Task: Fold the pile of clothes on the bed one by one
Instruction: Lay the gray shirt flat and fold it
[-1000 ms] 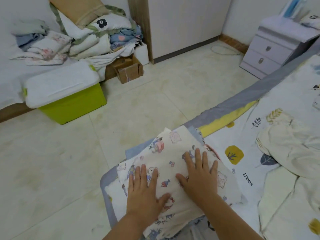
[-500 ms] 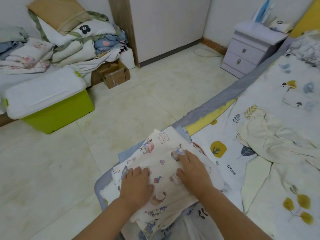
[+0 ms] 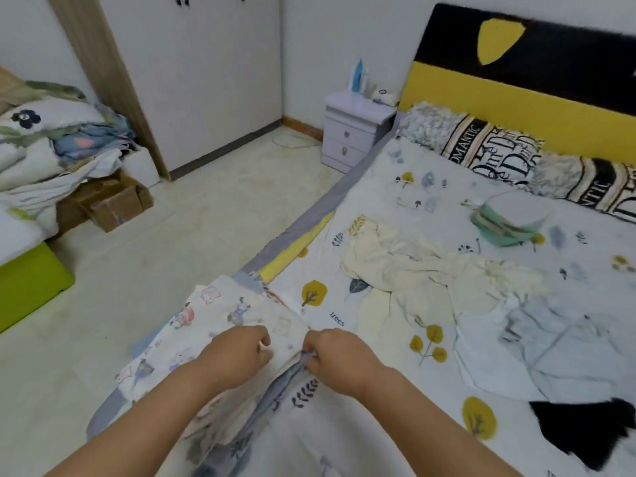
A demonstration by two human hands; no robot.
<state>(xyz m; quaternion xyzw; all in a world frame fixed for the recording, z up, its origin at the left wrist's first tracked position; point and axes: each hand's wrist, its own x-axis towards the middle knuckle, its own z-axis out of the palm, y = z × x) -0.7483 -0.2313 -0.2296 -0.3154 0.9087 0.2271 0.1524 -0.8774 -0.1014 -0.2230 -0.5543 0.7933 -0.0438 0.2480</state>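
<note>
Both hands had left their flat press on the folded cartoon-print cloth (image 3: 220,325) and drawn in to its near right edge, and my view had swung up to take in much more of the bed (image 3: 447,187). I saw the left hand (image 3: 237,352) with its fingers curled over the edge of that cloth, though I could not tell whether it really pinched the fabric. I saw the right hand (image 3: 334,356) with thumb and fingers closed on the stack's edge, just beside the left hand (the two were nearly touching). The folded stack sat at the bed's near corner, by the floor side. Further up the bed lay a crumpled cream garment (image 3: 406,263), unfolded, and to its right a pale marbled piece (image 3: 537,342). A black garment (image 3: 585,428) lay near the right edge of my view. A small folded green-and-white pile (image 3: 506,222) sat close to the pillows (image 3: 499,149). A nightstand (image 3: 354,132) stood beside the headboard.
</note>
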